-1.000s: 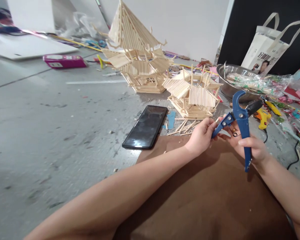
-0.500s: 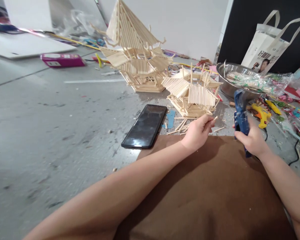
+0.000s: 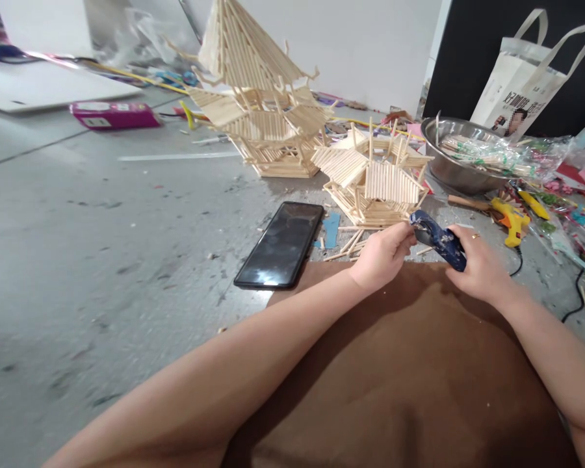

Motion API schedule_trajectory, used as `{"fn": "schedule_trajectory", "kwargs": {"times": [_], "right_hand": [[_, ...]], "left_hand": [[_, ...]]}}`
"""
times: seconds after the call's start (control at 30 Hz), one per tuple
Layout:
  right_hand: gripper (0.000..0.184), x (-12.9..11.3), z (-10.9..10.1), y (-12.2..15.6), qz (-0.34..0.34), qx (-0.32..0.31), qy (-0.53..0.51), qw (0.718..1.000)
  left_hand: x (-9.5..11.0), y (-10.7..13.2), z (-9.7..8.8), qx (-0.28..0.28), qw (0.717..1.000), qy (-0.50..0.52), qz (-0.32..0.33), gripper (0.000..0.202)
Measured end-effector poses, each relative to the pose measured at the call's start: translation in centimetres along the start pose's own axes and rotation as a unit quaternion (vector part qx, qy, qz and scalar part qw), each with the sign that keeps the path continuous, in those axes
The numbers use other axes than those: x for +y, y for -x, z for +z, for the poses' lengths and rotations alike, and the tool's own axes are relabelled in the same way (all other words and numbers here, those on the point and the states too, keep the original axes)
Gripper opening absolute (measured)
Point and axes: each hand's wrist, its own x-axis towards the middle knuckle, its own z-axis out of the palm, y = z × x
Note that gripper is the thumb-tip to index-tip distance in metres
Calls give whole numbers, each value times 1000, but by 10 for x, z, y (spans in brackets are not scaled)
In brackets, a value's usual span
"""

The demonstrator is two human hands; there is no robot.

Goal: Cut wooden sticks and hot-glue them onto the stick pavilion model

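Observation:
My left hand is closed in a pinch, with the short wooden stick it holds almost wholly hidden behind the fingers. Against those fingertips rests the head of a blue hand cutter, scuffed with pale marks. My right hand is wrapped round the cutter's handle. Just beyond the left hand stands a small hexagonal pavilion model of round sticks, its upright posts poking up. Several loose sticks lie between it and the left hand.
A taller stick pagoda stands behind. To the left lie a phone and a purple box. At right are a metal basin of bagged sticks, a yellow glue gun with a cord, and a white bag.
My right hand has brought the blue cutter leftward and tilted it, so its head now meets the left fingertips. The stick's end, visible before, is now hidden. The view has shifted slightly.

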Motion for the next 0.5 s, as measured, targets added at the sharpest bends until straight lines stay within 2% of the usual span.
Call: {"fn": "schedule_trajectory", "kwargs": {"times": [0.5], "right_hand": [[51, -2, -2, 0, 3, -18, 12, 1000]], "left_hand": [[4, -1, -3, -10, 1000, 2, 4, 16]]}}
